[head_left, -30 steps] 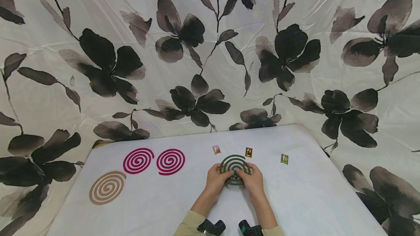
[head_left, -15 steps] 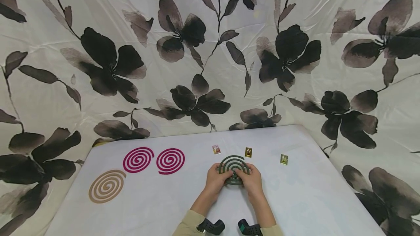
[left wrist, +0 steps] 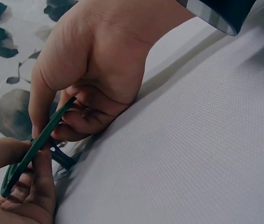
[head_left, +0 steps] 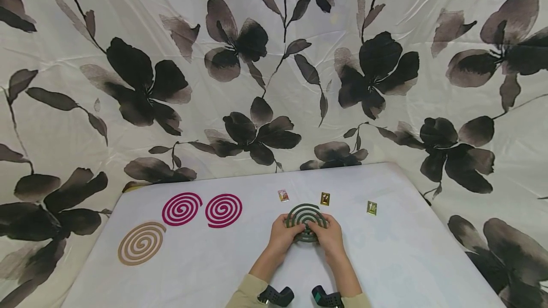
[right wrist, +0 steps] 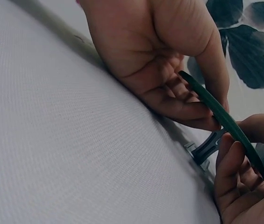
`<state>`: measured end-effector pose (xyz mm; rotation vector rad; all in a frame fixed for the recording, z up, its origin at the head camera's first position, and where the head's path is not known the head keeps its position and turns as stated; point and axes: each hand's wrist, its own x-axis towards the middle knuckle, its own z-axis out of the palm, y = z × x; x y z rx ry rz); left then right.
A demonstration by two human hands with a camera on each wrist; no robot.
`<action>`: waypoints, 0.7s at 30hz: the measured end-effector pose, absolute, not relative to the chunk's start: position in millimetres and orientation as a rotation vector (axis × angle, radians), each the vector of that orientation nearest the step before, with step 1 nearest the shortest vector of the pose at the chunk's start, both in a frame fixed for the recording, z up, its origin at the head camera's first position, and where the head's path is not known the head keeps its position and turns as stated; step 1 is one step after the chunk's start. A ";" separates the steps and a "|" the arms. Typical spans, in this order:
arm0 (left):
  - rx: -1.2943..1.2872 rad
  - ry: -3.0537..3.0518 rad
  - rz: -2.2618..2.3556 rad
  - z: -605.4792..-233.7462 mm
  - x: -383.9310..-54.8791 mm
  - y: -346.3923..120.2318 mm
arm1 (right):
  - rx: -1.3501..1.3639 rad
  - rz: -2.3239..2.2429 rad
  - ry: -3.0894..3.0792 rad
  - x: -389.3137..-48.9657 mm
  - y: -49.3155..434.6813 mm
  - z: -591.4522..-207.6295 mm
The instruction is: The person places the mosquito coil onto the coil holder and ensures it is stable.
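Observation:
A dark green mosquito coil (right wrist: pixel 227 122) is held in both hands above the white table, tilted in the wrist views. On its left side my left hand (head_left: pixel 280 235) pinches it, thumb on top and fingers curled beneath. Opposite, my right hand (head_left: pixel 332 237) grips the right side the same way, and the two thumbs lie near the coil's centre. Under the coil a small dark stand-like piece (left wrist: pixel 64 158) shows in the wrist views; whether it is attached to the coil I cannot tell.
Two magenta spiral coils (head_left: pixel 181 209) and a tan spiral coil (head_left: pixel 141 244) lie on the left of the white table (head_left: pixel 205 265). Behind the hands are a pinkish packet (head_left: pixel 283 195) and a gold one (head_left: pixel 325 198); another gold-green packet (head_left: pixel 371 208) lies right. A floral cloth (head_left: pixel 317 108) hangs behind.
Both hands stay on the green coil in nearly the same pose. The whole head view shifts very slightly; nothing on the table has moved.

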<state>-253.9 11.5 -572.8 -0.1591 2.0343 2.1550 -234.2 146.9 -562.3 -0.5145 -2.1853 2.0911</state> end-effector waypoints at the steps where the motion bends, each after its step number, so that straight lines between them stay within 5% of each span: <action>1: -0.159 2.037 2.151 -572.9 -253.8 11.4 | -0.513 2.094 -2.185 -234.3 146.9 -562.2; 13: -0.089 2.053 2.121 -539.4 -239.0 8.7 | -0.512 2.072 -2.208 -235.2 147.6 -562.0; 21: -0.109 2.072 2.108 -568.0 -251.1 10.0 | -0.513 2.064 -2.213 -234.8 147.8 -563.1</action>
